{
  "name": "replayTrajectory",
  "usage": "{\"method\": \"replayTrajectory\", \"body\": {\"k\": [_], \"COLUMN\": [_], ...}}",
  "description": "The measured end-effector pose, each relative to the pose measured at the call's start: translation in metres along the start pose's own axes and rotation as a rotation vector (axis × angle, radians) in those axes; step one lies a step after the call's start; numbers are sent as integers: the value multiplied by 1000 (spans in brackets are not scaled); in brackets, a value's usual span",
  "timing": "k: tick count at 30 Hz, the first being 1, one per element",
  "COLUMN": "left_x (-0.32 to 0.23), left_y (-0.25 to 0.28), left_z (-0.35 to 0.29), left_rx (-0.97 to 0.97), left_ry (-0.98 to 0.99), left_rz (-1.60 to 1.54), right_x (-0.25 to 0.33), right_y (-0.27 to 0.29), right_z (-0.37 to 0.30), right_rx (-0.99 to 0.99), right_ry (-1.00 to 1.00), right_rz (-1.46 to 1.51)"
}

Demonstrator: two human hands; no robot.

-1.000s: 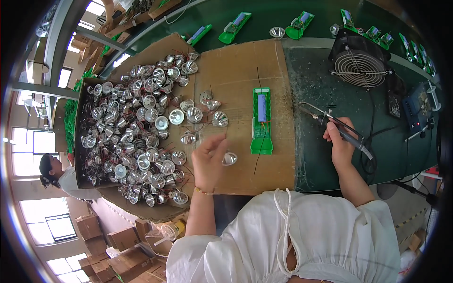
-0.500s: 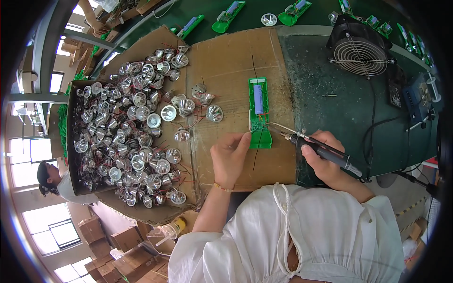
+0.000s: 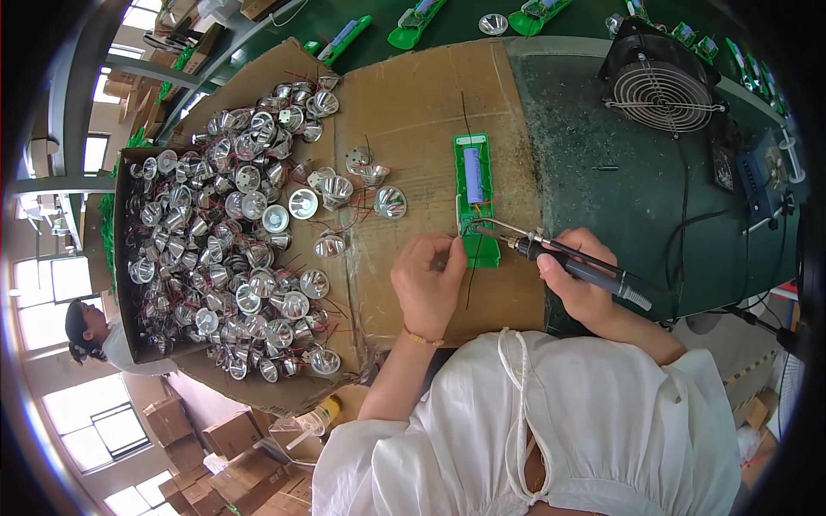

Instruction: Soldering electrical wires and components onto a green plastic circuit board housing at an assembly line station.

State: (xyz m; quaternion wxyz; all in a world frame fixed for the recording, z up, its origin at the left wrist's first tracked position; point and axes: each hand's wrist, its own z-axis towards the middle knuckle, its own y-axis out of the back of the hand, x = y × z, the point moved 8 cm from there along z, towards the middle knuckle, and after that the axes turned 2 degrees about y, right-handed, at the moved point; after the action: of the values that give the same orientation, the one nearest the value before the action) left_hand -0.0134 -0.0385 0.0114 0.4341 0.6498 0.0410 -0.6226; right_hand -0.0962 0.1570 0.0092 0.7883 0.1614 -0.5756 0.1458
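A green plastic housing (image 3: 488, 254) lies lengthwise on the cardboard, holding a blue-purple cylindrical battery (image 3: 473, 176) and, below it, a small circuit area with thin wires. Black wires stick out past the housing's top and bottom ends. My left hand (image 3: 426, 279) is at the housing's lower left edge, thumb and forefinger pinched together; what lies between them is too small to make out. My right hand (image 3: 583, 292) grips a black soldering iron (image 3: 594, 276) with a thin metal feed tube alongside. The iron's tip reaches over the circuit area from the right.
Many silver reflector cups with red wires fill a cardboard box (image 3: 129, 249) at left and spill toward the middle. A black fan (image 3: 661, 96) and a blue soldering station (image 3: 757, 181) stand at right. More green housings (image 3: 413, 26) line the far side. Another person (image 3: 99, 335) is at far left.
The iron's tip and feed tube have moved slightly left, further over the circuit area. My left hand has shifted slightly right, still pinched. The whole view has shifted a little.
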Motion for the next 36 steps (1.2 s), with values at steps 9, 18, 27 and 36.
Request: {"method": "replayTrajectory", "body": {"k": [9, 18, 27, 36], "left_x": [-2, -2, -3, 3], "left_y": [0, 0, 0, -11], "left_z": [0, 0, -1, 0], "left_rx": [-4, 1, 27, 187], "left_ry": [-54, -24, -11, 47], "left_rz": [27, 28, -93, -14], "right_x": [-1, 3, -1, 1], "right_y": [7, 14, 11, 9], "right_z": [-6, -8, -11, -10], "right_rx": [-57, -45, -24, -21], "right_ry": [-54, -6, -74, -89], "right_rz": [63, -10, 67, 91]}}
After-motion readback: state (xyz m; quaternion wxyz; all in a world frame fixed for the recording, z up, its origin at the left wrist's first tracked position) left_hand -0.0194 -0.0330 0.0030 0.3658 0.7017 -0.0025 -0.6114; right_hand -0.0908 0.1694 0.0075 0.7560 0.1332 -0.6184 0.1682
